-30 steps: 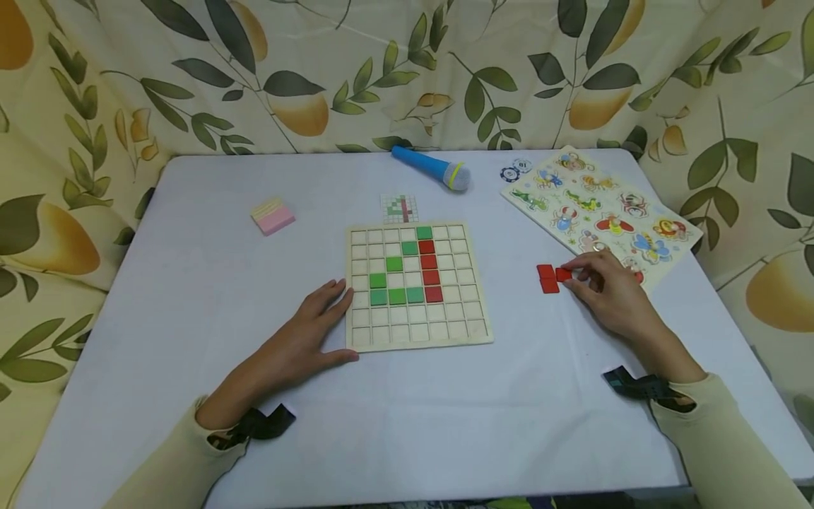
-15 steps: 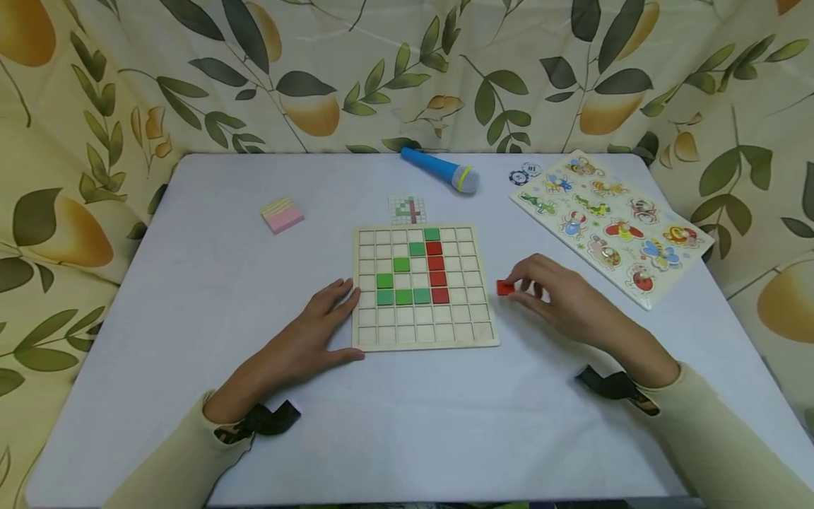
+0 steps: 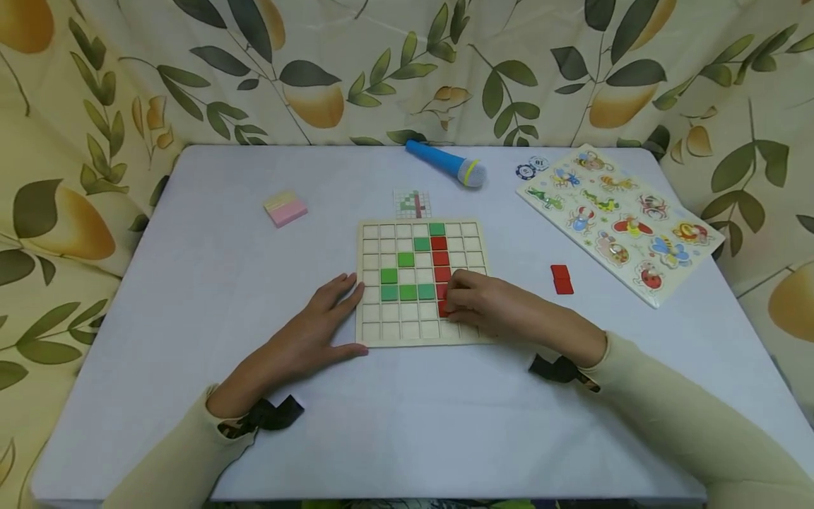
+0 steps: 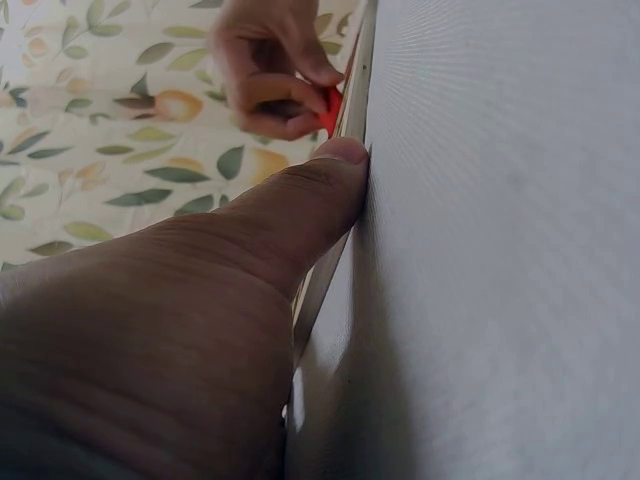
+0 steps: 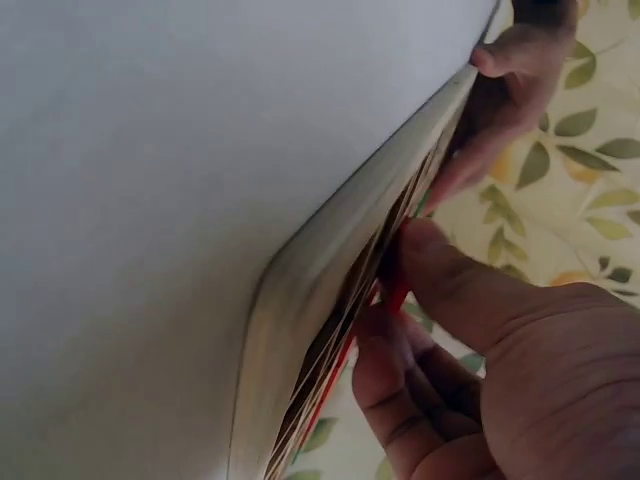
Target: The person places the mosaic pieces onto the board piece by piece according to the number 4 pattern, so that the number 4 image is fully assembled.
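A wooden grid board [image 3: 375, 332] lies at the table's middle, with green tiles [image 3: 408, 291] and a column of red tiles [image 3: 440, 258] set in its cells. My right hand [image 3: 486, 304] is over the board's lower right part and pinches a red tile [image 3: 443, 308] just below the red column; the same red tile [image 5: 396, 296] shows between thumb and fingers at the board's edge [image 5: 330, 300]. My left hand [image 3: 318, 332] lies flat on the table with its thumb [image 4: 320, 190] against the board's left edge [image 4: 345, 215]. Two more red tiles [image 3: 562, 279] lie to the right.
A small pattern card [image 3: 413, 203] lies behind the board. A blue toy microphone [image 3: 446, 162] and two chips [image 3: 531, 167] are at the back. An insect puzzle board [image 3: 620, 220] sits at the right, a pink and yellow pad [image 3: 285, 208] at the left.
My right hand picked a red tile from the small pile on the right and carried it leftward onto the board. The left hand stayed at the board's edge.
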Demonstrator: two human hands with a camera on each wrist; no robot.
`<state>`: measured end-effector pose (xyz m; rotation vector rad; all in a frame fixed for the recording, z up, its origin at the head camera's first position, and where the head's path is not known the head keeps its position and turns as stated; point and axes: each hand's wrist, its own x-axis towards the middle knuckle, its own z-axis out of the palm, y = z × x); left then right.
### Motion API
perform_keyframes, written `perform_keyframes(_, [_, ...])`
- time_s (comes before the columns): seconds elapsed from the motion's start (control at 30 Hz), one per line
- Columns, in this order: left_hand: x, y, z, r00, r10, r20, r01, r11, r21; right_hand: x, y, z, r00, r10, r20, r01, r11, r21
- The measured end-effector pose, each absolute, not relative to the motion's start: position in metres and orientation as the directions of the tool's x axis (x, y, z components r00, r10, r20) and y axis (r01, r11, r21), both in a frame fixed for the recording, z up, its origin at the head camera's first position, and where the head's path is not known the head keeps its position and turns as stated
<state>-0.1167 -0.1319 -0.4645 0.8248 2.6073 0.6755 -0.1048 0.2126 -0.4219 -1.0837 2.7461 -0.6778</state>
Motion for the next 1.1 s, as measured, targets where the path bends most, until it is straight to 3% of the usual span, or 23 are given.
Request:
perform_keyframes(0.23, [-0.12, -0.129, -0.462, -0.778, 0.607, -0.161, 0.457, 0.723, 0.518, -0.106, 0.214, -0.428, -0.752, -0.646, 0.129, -0.627, 0.642, -0.44])
perform_keyframes(0.5, [-0.12, -0.126, -0.465, -0.779, 0.606, -0.164, 0.447, 0.719, 0.533, -0.098, 0.231, -0.424, -0.809, -0.581, 0.091, -0.551, 0.695, -0.462])
perform_keyframes(0.63, [-0.119, -0.126, -0.465, -0.777, 0.608, -0.166, 0.451, 0.72, 0.527, -0.087, 0.274, -0.421, -0.892, -0.423, 0.16, -0.44, 0.728, -0.525])
perform_keyframes(0.73, [-0.117, -0.126, -0.464, -0.775, 0.611, -0.162, 0.459, 0.721, 0.519, -0.072, 0.314, -0.424, -0.958, -0.204, 0.201, -0.286, 0.734, -0.616])
perform_keyframes(0.9, [-0.115, -0.128, -0.463, -0.773, 0.615, -0.153, 0.464, 0.714, 0.523, -0.049, 0.366, -0.432, -0.989, 0.094, 0.113, -0.028, 0.632, -0.774])
perform_keyframes(1.1, [-0.114, -0.126, -0.465, -0.781, 0.605, -0.154, 0.449, 0.716, 0.534, -0.048, 0.386, -0.449, -0.996, 0.086, -0.009, 0.07, 0.732, -0.677])
